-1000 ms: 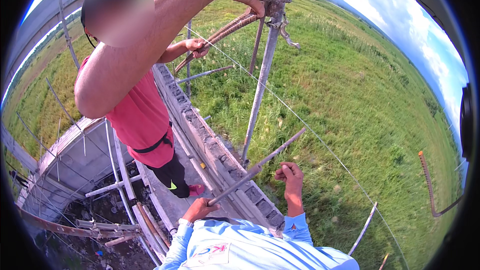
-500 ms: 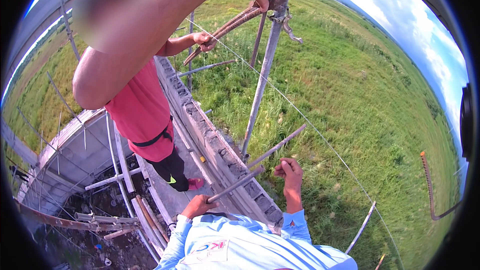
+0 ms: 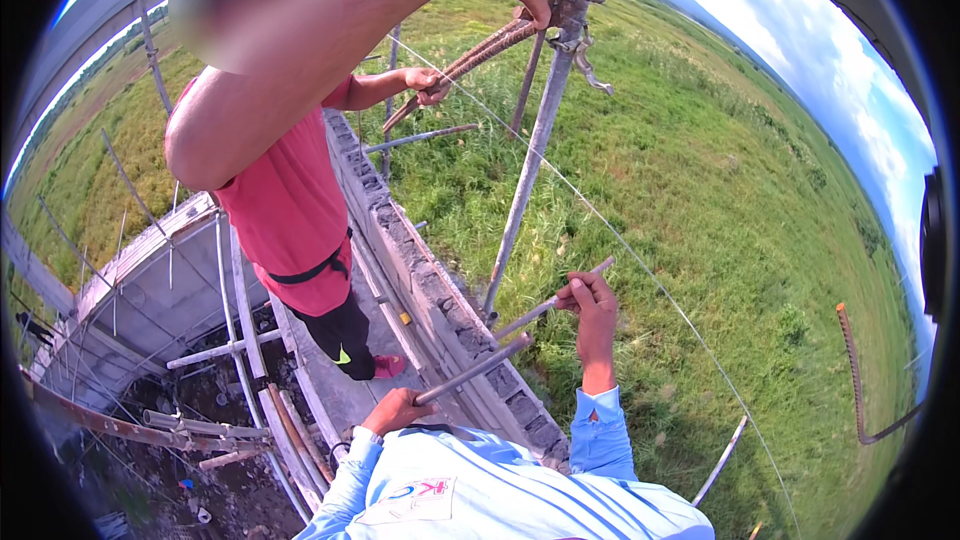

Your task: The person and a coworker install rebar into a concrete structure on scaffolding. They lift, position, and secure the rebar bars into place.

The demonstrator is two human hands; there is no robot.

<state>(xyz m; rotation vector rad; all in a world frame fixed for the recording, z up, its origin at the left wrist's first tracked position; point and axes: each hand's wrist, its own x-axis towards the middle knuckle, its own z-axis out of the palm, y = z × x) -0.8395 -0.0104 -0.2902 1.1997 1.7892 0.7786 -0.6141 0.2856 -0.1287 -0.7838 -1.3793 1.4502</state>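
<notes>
My left hand [image 3: 396, 411], in a light blue sleeve, is closed round the lower end of a short grey metal bar [image 3: 476, 370]. The bar slants up to the right across the block wall. My right hand [image 3: 594, 316] is raised beyond the wall with its fingers curled and the thumb against them; what they pinch, if anything, is too small to see. Behind its fingertips passes a scaffold pipe [image 3: 525, 319]; whether they touch I cannot tell. In front, a co-worker in a red shirt [image 3: 300, 230] has one hand at an upright pole [image 3: 525, 175] and another on ribbed steel bars [image 3: 460, 62].
A rough block wall [image 3: 420, 270] runs beside the narrow walkway [image 3: 375, 315]. A thin line [image 3: 640, 265] stretches diagonally over the grass. A bent, orange-tipped rebar [image 3: 853, 370] sticks up at the right. Wooden and metal poles [image 3: 245, 340] cross a drop at the left.
My right hand has moved up and slightly right, to in front of the scaffold pipe. My left hand keeps its hold on the bar. The view has shifted a little.
</notes>
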